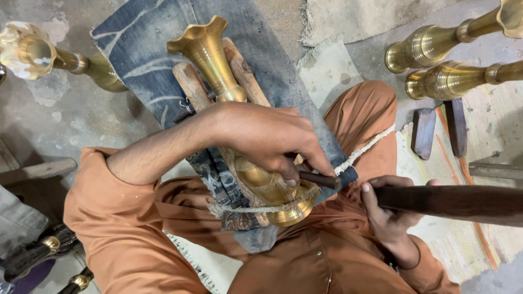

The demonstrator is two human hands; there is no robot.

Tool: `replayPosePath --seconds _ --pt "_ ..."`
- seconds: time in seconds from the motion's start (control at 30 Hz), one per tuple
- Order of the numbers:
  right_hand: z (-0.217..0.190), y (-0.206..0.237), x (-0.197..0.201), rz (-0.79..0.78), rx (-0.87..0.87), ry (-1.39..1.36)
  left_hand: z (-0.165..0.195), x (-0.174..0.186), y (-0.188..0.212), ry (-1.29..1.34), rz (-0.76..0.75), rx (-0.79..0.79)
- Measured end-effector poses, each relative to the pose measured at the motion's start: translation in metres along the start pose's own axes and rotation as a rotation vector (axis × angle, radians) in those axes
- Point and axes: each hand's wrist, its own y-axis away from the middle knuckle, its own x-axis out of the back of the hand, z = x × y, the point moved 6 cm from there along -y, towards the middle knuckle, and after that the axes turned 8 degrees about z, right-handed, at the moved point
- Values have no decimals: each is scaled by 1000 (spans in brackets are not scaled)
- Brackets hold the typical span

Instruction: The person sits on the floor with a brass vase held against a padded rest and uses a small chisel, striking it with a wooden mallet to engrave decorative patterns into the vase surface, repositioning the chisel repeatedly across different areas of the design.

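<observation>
Head view, near to far. Person sits on the floor in orange clothing (131, 239), knees at 6 o'clock.

Right hand (389, 209) at 4 o'clock: closed around a dark wooden handle (463, 202) that runs out to 3 o'clock.

Left hand (267, 139) at centre: closed, fingertips pinching a dark punch tool (318, 179) whose tip sits at the base end of the brass vase (245, 125); palm lies over the vase body.

Brass vase: lies on its side, long axis from 6 to 11 o'clock. Round base toward the person at 6, flared fluted mouth pointing away toward 11. It rests on wooden blocks (190, 84) over a denim cloth (141, 49), and a white cord (359, 151) wraps the base end and runs off toward 2 o'clock.

Farther out: two dark flat blocks (424, 132) on a woven mat (468, 245) at 3 o'clock. Two more brass vases (452, 79) lie at 2 o'clock, bases pointing inward. Another brass vase (32, 54) at 10 o'clock, mouth toward the frame edge. Bare concrete floor (60, 125) beyond. No packages, labels or signs visible.
</observation>
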Motion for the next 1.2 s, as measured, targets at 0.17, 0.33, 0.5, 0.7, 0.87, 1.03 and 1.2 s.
replayPosePath --seconds 0.17,0.33,0.5,0.7,0.87,1.03,1.2 --pt "-3 3 -2 15 147 -14 3 4 4 -32 58 -65" --pt "-13 1 -13 -151 275 165 -4 0 3 -18 -4 54" --pt "-14 -4 -12 -152 118 109 3 3 5 39 4 -4" --pt "2 -5 -5 34 -8 -77 2 4 5 34 -21 60" --pt "-7 -4 -11 -72 235 -20 0 6 10 33 12 11" --pt "-17 -5 -20 -179 339 160 -2 8 14 48 45 10" --pt "-9 -7 -16 -135 180 120 0 6 13 76 38 20"
